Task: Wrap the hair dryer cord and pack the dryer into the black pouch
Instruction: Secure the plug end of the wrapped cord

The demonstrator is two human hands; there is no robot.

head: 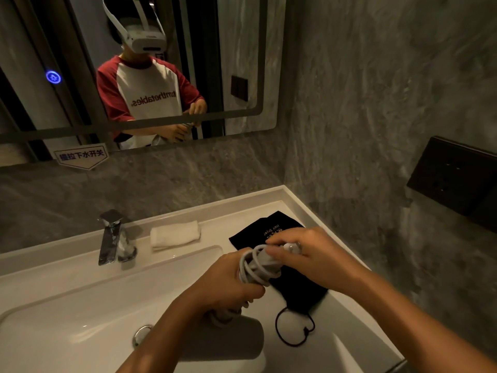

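My left hand [226, 285] grips the grey hair dryer [262, 261] by its handle, above the sink's right side. Several loops of the light cord [248, 270] lie around the handle. My right hand [312, 254] pinches the cord's plug end [291, 247] just right of the loops. The dryer's body [223, 314] pokes out below my left fist, mostly hidden. The black pouch [293, 284] lies flat on the counter under both hands, with gold lettering at its far end and its drawstring loop [294, 328] trailing toward me.
The white sink basin [80, 305] fills the lower left, with a chrome tap [111, 236] behind it. A folded white towel [174, 235] rests on the counter ledge. A dark socket plate [454, 179] is on the right wall. A mirror hangs above.
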